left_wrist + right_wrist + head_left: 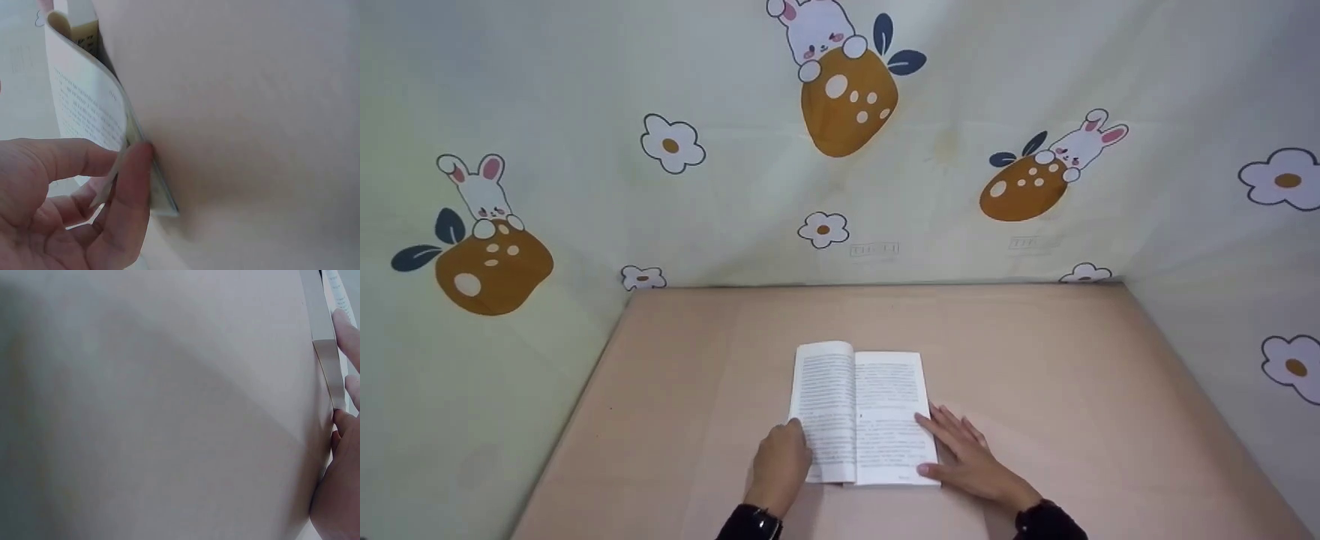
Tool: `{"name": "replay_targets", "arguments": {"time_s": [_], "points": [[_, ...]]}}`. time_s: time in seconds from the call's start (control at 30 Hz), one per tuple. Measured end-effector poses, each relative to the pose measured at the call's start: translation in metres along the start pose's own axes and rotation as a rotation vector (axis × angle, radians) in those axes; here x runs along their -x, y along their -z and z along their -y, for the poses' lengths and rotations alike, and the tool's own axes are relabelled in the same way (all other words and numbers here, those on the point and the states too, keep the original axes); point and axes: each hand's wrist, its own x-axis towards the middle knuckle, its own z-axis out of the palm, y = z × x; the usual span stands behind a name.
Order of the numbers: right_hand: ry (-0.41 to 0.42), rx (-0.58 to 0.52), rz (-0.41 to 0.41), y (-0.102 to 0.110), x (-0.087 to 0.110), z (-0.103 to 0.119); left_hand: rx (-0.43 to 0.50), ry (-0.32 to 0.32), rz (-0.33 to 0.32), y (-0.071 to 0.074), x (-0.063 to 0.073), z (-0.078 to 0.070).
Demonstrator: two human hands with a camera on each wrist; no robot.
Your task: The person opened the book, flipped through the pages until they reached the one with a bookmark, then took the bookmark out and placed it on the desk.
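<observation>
An open book with printed text lies on the table, its left pages bowed upward near the spine. My left hand is at the book's lower left edge. In the left wrist view, the thumb and fingers of that left hand pinch the left pages at their edge, above the cover. Across the book, my right hand lies at the right edge, with thumb and index fingertip on the page and the other fingers spread beside it. The right wrist view shows only part of the right hand against the book's side.
The book rests on a light brown tabletop. Behind and at both sides hangs pale cloth printed with rabbits, fruit and flowers. A dark shiny band is around the left wrist, and a dark sleeve shows at the right one.
</observation>
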Motion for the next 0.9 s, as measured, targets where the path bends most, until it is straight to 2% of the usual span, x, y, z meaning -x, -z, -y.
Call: {"name": "replay_targets", "arguments": {"time_s": [0.13,0.27,0.47,0.57,0.67,0.77,0.83,0.9], "points": [[0.012,0.002,-0.006,0.0,0.0,0.0,-0.045,0.03,0.052,0.003,-0.001,0.002],[0.018,0.001,-0.001,-0.001,0.0,-0.001,-0.14,0.042,0.05,0.003,0.0,0.001],[0.022,0.007,-0.002,-0.001,0.0,-0.001,-0.251,-0.044,-0.045,-0.003,0.004,0.0],[0.022,-0.002,0.006,0.0,0.0,-0.001,-0.321,-0.092,-0.066,-0.006,0.005,-0.002],[0.026,-0.014,0.011,0.0,0.0,-0.001,-0.432,-0.175,-0.052,-0.011,0.005,-0.003],[0.025,-0.014,0.008,0.0,0.0,-0.001,-0.502,-0.313,-0.05,-0.015,0.007,-0.003],[0.027,-0.007,0.003,0.0,0.0,-0.001,-0.516,-0.419,-0.053,-0.017,0.008,-0.001],[0.028,-0.003,0.001,0.0,0.001,-0.001,-0.505,-0.499,-0.04,-0.019,0.01,0.0]]}}
